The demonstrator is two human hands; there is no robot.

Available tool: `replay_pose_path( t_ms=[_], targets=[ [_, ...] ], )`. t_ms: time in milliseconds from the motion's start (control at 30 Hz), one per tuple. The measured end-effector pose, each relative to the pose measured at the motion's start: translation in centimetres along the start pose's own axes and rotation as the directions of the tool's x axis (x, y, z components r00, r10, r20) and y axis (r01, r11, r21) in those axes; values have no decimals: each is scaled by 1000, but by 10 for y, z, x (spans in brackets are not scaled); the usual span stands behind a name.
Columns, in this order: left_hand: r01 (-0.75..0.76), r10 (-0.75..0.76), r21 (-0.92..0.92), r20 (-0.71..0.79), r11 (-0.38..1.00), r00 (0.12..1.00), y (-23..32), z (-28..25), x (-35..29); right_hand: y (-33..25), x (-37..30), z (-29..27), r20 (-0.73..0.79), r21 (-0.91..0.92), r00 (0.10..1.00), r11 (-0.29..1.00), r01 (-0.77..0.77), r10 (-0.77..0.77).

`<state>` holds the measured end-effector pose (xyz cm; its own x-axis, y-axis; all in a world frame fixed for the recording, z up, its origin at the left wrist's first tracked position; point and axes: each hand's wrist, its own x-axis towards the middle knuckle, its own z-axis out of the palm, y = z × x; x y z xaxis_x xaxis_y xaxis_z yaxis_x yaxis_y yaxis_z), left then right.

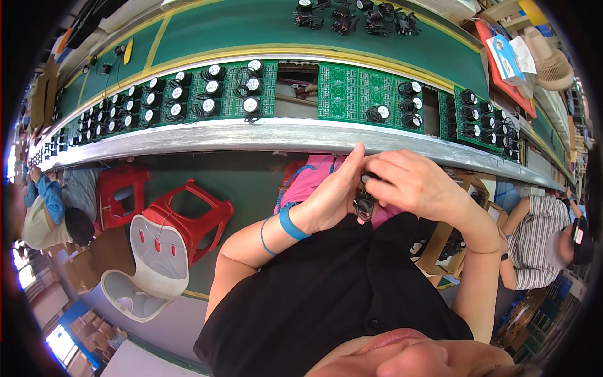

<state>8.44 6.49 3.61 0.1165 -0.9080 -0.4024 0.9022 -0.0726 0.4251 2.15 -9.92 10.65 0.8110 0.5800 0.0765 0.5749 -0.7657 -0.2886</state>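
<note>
In front of my chest, over my lap, my two hands meet just short of the metal rail. My left hand (335, 196), with a blue band on its wrist, is closed around a small black wired part (363, 203) whose leads are bunched up. The fingers of my right hand (411, 182) curl in from the other side and pinch at the top of the same part; the exact grip is partly hidden. Beyond the rail lies a green circuit board (358, 88) carrying several round black buzzers with white tops (411, 103) at its right side.
A long metal rail (282, 133) borders the line of boards. More boards with buzzers (210, 88) run off to the left. Several bunches of black wired parts (344, 20) lie on the green bench. Red stools (195, 213) and a white chair (160, 251) stand at left. People sit on both sides.
</note>
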Motion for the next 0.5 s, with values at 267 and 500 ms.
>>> replay_pose_path(
  t_ms=[267, 500],
  targets=[
    [-506, 534, 295, -15, 810, 846, -18, -4, 4, 9, -12, 27, -64, 804, 745, 476, -355, 664],
    [-568, 682, 507, -54, 648, 730, -16, -3, 4, 12, -12, 26, 123, 992, 775, -62, -107, 620]
  ],
)
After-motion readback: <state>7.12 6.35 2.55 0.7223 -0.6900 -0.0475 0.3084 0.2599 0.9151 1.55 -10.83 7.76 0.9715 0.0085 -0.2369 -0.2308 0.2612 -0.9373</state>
